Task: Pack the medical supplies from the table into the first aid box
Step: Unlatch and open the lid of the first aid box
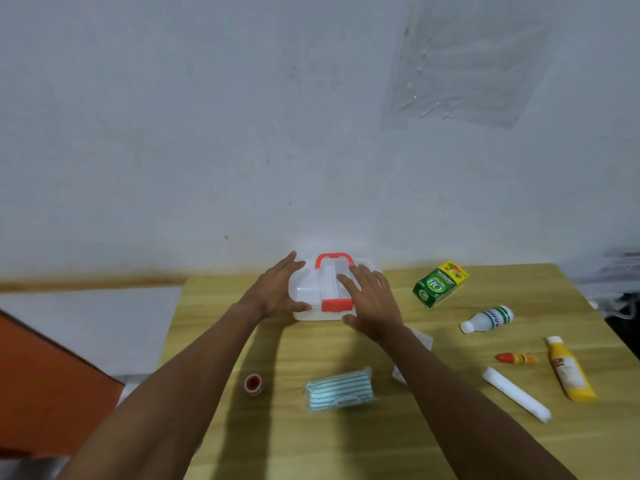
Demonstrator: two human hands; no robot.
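A clear plastic first aid box (313, 294) with a red handle and red front latch sits closed at the back of the wooden table (433, 445). My left hand (277, 289) lies against its left side, thumb at the front corner. My right hand (372, 299) rests flat on the right half of its lid. Loose supplies lie on the table: a small red tape roll (253, 383), a packet of striped face masks (341, 390), a green box (439, 284), a white bottle (488, 318), a small red-orange dropper (516, 358), a yellow tube (569, 370), a white roll (516, 394).
A white packet (423, 339) lies partly hidden under my right forearm. The table stands against a pale wall. An orange-red panel (45, 386) is at the lower left, and a plastic sheet (467, 60) is stuck on the wall.
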